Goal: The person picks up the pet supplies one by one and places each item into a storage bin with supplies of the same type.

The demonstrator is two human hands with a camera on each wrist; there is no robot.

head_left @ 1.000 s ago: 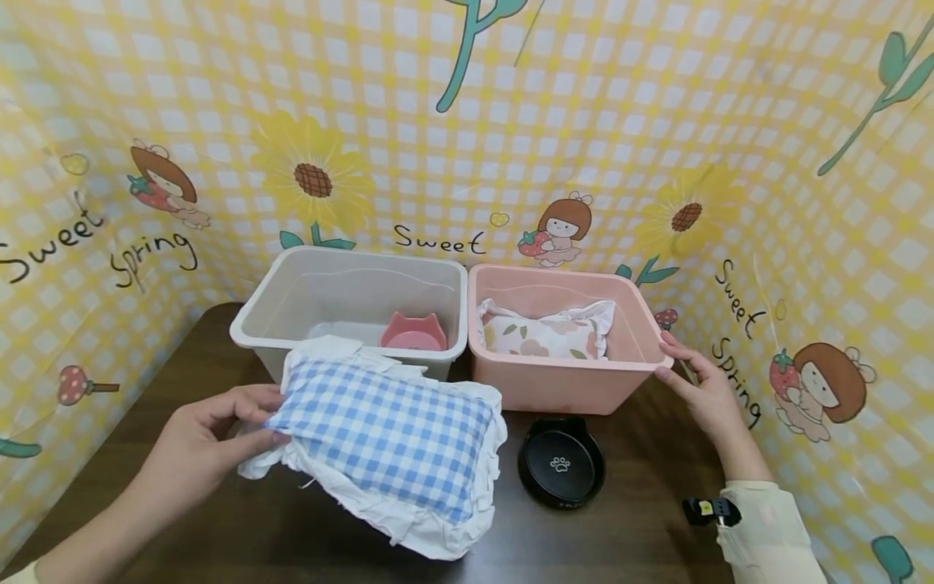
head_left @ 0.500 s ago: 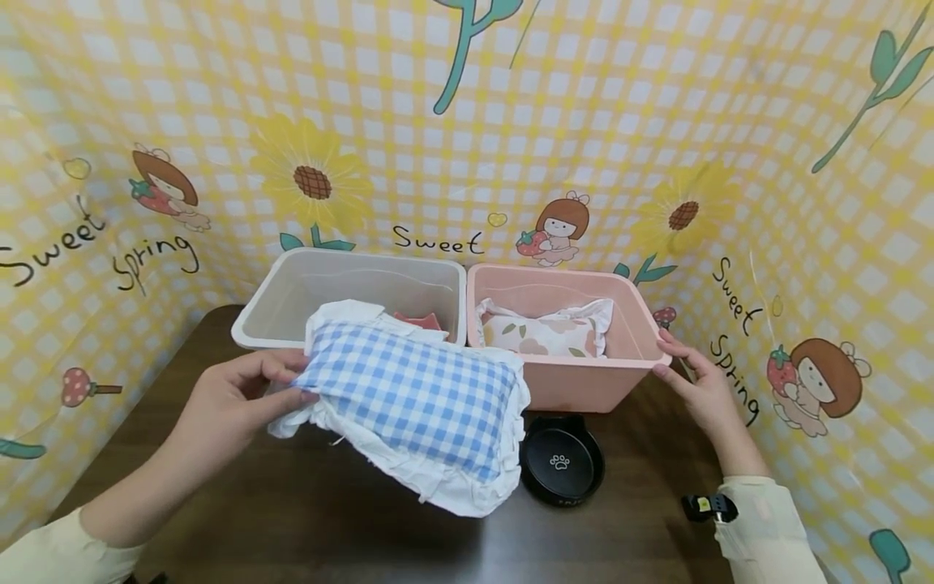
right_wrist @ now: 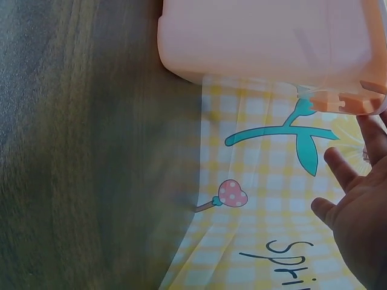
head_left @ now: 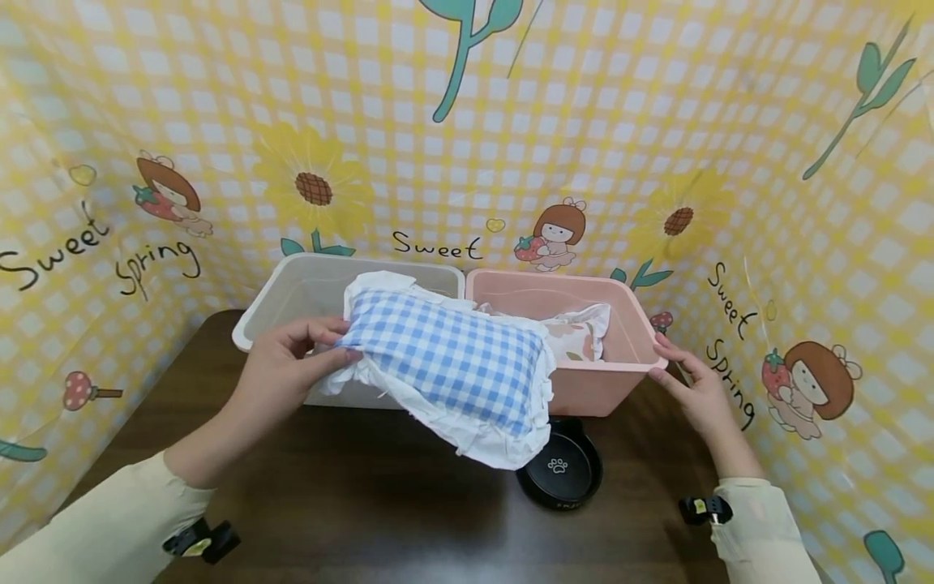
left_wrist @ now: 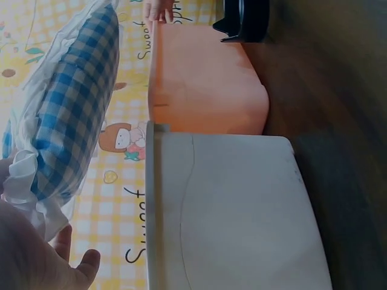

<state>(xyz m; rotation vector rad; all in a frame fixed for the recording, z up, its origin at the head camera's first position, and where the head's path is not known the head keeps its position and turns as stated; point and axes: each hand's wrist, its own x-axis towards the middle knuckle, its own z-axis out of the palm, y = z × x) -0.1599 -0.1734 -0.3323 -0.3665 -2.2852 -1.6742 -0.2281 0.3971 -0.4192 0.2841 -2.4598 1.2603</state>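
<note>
Blue checked pillow (head_left: 445,353): in the air, to the right of the left fingers, held by one end, perhaps so its body is free.
Left hand (head_left: 284,369): thumb and fingers pinched on that end.
Right hand (head_left: 702,393): clamped on the corner of the pink box (head_left: 598,393), probably to steady it; the right wrist view cuts the grip, so firmness I cannot tell.
Flowered pillow (head_left: 572,342): inside this box, left of the right fingers.
Black bowl (head_left: 560,478): between both hands, lower.
Left wrist view: shows a gap between pillow and the grey box (left_wrist: 236,205), which the head view hides.

A screened-off tabletop nook; yellow-checked, flower-printed sheeting (head_left: 613,122) walls in a dark wood-grain table (head_left: 423,511).
</note>
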